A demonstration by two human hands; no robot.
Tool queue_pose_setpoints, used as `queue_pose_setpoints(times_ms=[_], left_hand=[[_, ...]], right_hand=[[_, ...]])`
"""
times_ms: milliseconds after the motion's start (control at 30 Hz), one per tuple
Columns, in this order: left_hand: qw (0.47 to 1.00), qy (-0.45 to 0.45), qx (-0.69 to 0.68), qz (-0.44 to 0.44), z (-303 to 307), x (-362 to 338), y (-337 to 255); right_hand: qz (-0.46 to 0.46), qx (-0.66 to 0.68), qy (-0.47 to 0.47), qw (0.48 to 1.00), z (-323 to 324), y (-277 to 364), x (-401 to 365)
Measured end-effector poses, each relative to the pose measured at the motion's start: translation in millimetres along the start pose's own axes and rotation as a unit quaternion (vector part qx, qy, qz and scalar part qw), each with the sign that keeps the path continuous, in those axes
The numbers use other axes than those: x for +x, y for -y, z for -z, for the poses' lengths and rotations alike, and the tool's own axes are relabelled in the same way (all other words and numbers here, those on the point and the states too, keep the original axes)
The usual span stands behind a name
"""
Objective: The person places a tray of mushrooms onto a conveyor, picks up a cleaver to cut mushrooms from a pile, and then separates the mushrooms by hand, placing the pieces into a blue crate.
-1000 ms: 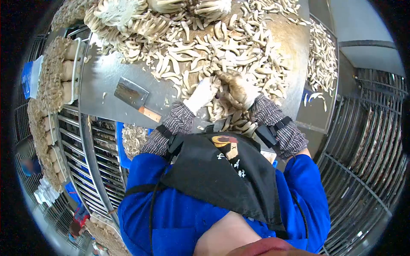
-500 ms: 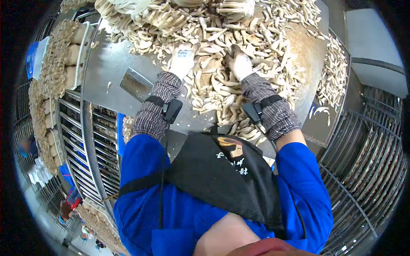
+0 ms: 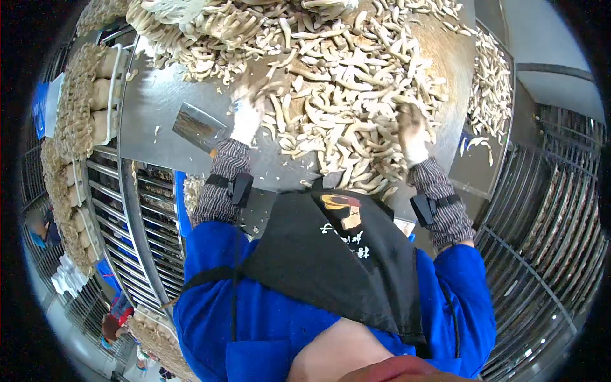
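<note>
Loose, pale, long-stemmed mushrooms (image 3: 347, 95) lie in a wide heap on the metal work table (image 3: 149, 127). At the heap's left edge is my left hand (image 3: 247, 114), in a white glove, its fingers smeared by motion close to a few mushrooms. My right hand (image 3: 414, 134), also gloved and with darkened fingertips, is over the right side of the heap, its fingers blurred against the mushrooms. Left of my left hand lies a cleaver (image 3: 197, 126) with a broad, stained blade, its handle end close to my left sleeve.
Clustered mushrooms (image 3: 184, 35) are piled at the far left of the table. Beyond the right edge, a lower tray (image 3: 490, 95) holds more loose mushrooms. Metal racks (image 3: 534, 242) stand on the right, and stacked mushroom bundles (image 3: 76, 108) on the left. Another person (image 3: 114, 321) is at the lower left.
My hands have moved apart: the left slightly left, the right to the right and nearer my body. Mushrooms between them now spread over the middle of the heap.
</note>
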State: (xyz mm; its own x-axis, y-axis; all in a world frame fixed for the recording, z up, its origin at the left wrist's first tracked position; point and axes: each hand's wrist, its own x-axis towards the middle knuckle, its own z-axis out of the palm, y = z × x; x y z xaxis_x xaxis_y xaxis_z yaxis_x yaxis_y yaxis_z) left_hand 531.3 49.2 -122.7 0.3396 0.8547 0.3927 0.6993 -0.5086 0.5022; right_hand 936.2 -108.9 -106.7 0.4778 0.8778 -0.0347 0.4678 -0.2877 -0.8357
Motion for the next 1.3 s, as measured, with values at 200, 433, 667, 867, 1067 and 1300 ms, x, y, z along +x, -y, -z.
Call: queue_pose_setpoints(times_ms=[200,433,667,867,1067,1300], left_hand=[[0.994,0.039,0.095,0.037,-25.7,-71.3,5.2],[0.992,0.115,-0.044,0.001,-101.6,-6.2,-67.1],[0.982,0.163,-0.044,-0.084,-85.4,50.6,-116.2],[0.954,0.240,-0.064,-0.170,-72.0,7.0,-119.0],[0.995,0.092,0.025,-0.018,-19.7,-67.6,-74.2],[0.927,0.327,-0.010,0.182,-60.5,-54.4,-105.9]], right_hand=[[-0.087,0.037,-0.232,0.968,126.9,-91.1,-114.8],[-0.324,0.003,-0.374,0.869,208.4,-195.6,-203.5],[-0.023,-0.065,-0.116,0.991,101.2,-5.6,-147.9],[0.460,-0.115,0.311,0.824,-11.6,48.8,-113.3],[0.497,-0.178,0.334,0.781,-45.8,49.8,-63.4],[0.365,-0.289,0.331,0.821,-37.9,15.9,1.3]])
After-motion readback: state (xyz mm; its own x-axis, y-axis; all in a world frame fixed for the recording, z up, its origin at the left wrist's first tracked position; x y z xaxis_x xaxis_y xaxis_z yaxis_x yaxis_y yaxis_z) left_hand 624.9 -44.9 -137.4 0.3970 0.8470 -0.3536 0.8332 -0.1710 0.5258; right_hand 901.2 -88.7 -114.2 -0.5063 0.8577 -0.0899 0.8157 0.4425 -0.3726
